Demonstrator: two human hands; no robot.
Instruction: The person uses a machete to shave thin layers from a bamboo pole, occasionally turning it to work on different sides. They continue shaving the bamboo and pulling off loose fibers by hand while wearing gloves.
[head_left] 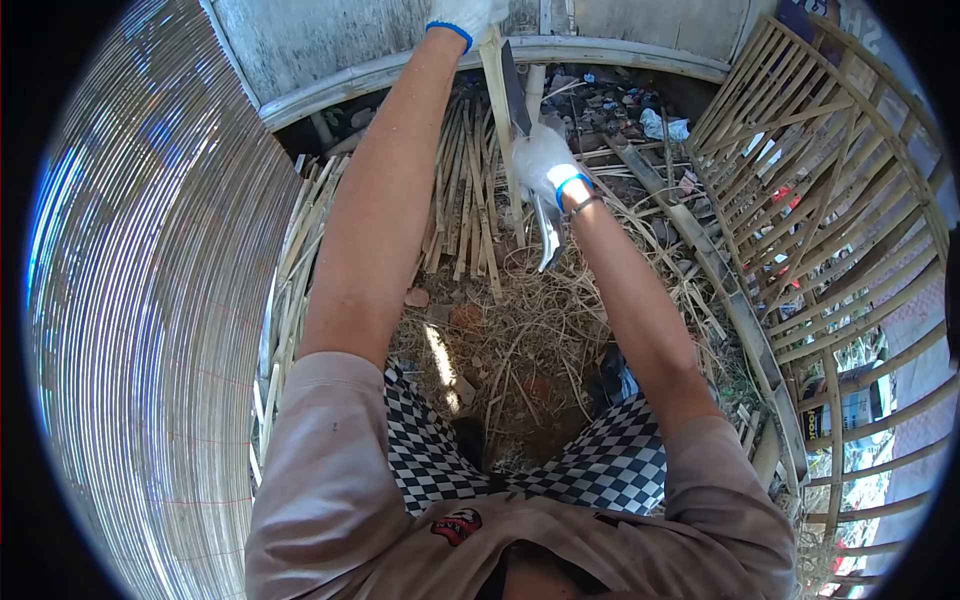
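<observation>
My left hand (pixel 466 12), in a white glove with a blue cuff, is at the top edge of the view, closed around the upper end of a pale bamboo strip (pixel 496 90). The strip hangs down almost upright, its lower end over the littered ground. Just right of it, my gloved right hand (pixel 545 158) is wrapped around a large knife (pixel 515 90). The knife's dark blade points up alongside the strip, and a shiny metal part shows below the fist. My fingers hide the middle of the knife.
Split bamboo strips (pixel 465 190) lie in a pile ahead, with curly shavings (pixel 545 310) over the ground. A slatted bamboo frame (pixel 830 190) leans at the right beside a long bamboo pole (pixel 720 270). A screen of thin slats (pixel 150 300) stands left; a pale panel wall (pixel 340 50) is ahead.
</observation>
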